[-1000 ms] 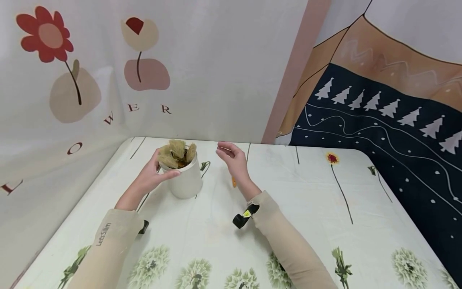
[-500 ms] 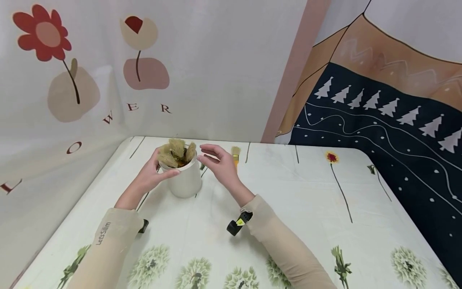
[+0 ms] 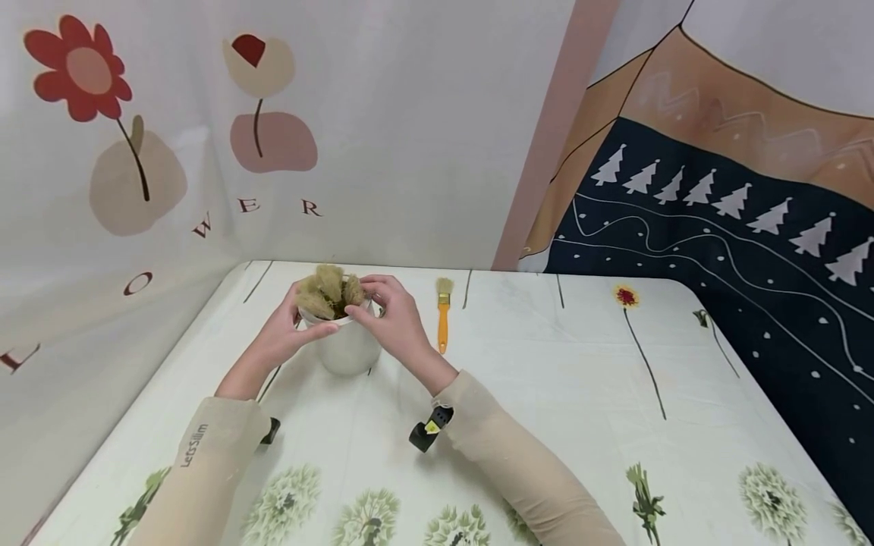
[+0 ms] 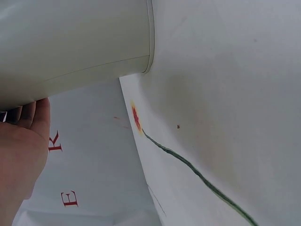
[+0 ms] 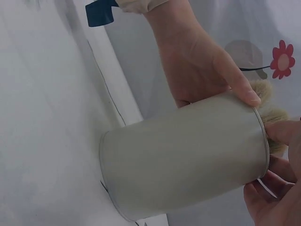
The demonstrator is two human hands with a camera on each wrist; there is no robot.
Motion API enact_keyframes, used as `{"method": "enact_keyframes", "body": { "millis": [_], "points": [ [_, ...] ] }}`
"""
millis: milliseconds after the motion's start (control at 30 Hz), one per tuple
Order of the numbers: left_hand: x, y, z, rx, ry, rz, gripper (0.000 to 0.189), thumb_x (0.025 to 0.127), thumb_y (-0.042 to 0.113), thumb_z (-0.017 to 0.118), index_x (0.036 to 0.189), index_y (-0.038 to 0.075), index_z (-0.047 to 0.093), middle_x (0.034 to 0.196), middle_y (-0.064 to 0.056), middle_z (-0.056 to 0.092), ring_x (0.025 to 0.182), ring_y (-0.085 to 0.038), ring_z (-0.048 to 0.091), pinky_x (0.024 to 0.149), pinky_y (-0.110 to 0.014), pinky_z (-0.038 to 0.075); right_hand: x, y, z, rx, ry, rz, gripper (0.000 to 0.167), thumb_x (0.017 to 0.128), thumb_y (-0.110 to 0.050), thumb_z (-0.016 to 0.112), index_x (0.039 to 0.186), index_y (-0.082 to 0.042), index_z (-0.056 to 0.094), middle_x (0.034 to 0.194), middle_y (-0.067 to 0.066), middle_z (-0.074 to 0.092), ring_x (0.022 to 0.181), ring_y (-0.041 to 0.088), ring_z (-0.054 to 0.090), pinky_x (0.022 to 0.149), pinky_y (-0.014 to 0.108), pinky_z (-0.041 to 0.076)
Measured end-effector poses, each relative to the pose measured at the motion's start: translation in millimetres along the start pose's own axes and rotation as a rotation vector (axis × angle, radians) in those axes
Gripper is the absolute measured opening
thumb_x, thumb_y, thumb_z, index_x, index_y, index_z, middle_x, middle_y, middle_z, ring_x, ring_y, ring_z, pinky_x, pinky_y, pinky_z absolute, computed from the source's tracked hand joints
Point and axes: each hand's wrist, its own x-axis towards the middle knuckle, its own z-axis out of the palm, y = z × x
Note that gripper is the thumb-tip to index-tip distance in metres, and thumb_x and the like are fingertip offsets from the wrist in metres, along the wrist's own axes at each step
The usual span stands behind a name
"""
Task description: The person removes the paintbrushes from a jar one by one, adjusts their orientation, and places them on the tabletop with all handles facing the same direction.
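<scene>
A white cylindrical canister [image 3: 347, 350] stands upright on the table, with several paintbrushes [image 3: 329, 282] in it, bristles up. My left hand [image 3: 281, 327] grips its left side near the rim, thumb across the front; the left wrist view shows this hand [image 4: 23, 146] against the canister wall [image 4: 75, 42]. My right hand [image 3: 394, 318] is at the right of the rim. Its thumb and fingers pinch the rightmost paintbrush [image 3: 353, 291] by the bristles. In the right wrist view some fingers lie outside the rim [image 5: 264, 141]. The brush handles are hidden inside the canister.
To the right of the canister a paintbrush with an orange handle [image 3: 443, 322] lies flat, bristles away from me. A white flower-printed cloth [image 3: 546, 379] covers the table. Printed curtains [image 3: 410, 152] hang right behind its back edge.
My right hand has moved left, away from the lying paintbrush, to the canister's rim, and now pinches a paintbrush there. My left hand keeps its grip on the canister.
</scene>
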Motion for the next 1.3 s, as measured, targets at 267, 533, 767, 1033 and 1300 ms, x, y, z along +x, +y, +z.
{"method": "enact_keyframes", "body": {
  "millis": [267,533,767,1033,1300],
  "points": [
    [-0.2,0.6,-0.7,-0.014,-0.001,-0.001,0.091,0.090,0.022,0.072,0.158,0.009,0.013,0.163,-0.021,0.021,0.154,-0.042,0.010,0.121,-0.067,0.010,1.9,-3,1,-0.152,0.044,-0.068,0.017,0.095,-0.017,0.068,0.102,-0.003,0.075,0.130,0.007,0.063,0.120,0.022,0.061,0.097,0.034,0.054],
    [-0.7,0.7,0.8,-0.009,-0.002,0.019,0.089,0.091,0.019,0.072,0.158,0.008,0.014,0.164,-0.019,0.021,0.154,-0.040,0.012,0.120,-0.068,0.011,2.3,-3,-5,-0.100,0.122,-0.184,0.014,0.096,-0.015,0.066,0.102,-0.006,0.076,0.120,0.006,0.068,0.113,0.019,0.064,0.097,0.029,0.055],
    [-1.0,2.2,1.2,0.007,0.002,0.013,0.088,0.092,0.021,0.071,0.158,0.010,0.015,0.164,-0.017,0.022,0.153,-0.040,0.015,0.119,-0.069,0.014,2.7,-14,-15,0.013,0.183,-0.267,0.017,0.098,-0.011,0.062,0.107,-0.001,0.072,0.105,0.013,0.074,0.097,0.022,0.072,0.089,0.017,0.056],
    [-0.9,2.3,1.5,0.001,0.003,0.009,0.088,0.091,0.019,0.072,0.157,0.007,0.014,0.163,-0.021,0.021,0.153,-0.042,0.014,0.121,-0.067,0.012,4.9,-31,-34,0.096,0.282,-0.362,0.016,0.098,-0.006,0.058,0.103,0.004,0.069,0.096,0.019,0.073,0.089,0.028,0.072,0.080,0.020,0.059],
    [-0.2,1.2,-0.1,-0.008,-0.005,0.001,0.089,0.091,0.021,0.072,0.158,0.009,0.014,0.164,-0.020,0.020,0.154,-0.041,0.010,0.122,-0.066,0.010,6.2,-45,-60,0.194,0.409,-0.418,0.017,0.098,-0.005,0.059,0.107,0.009,0.065,0.098,0.024,0.069,0.088,0.034,0.072,0.073,0.027,0.062]
  ]
}}
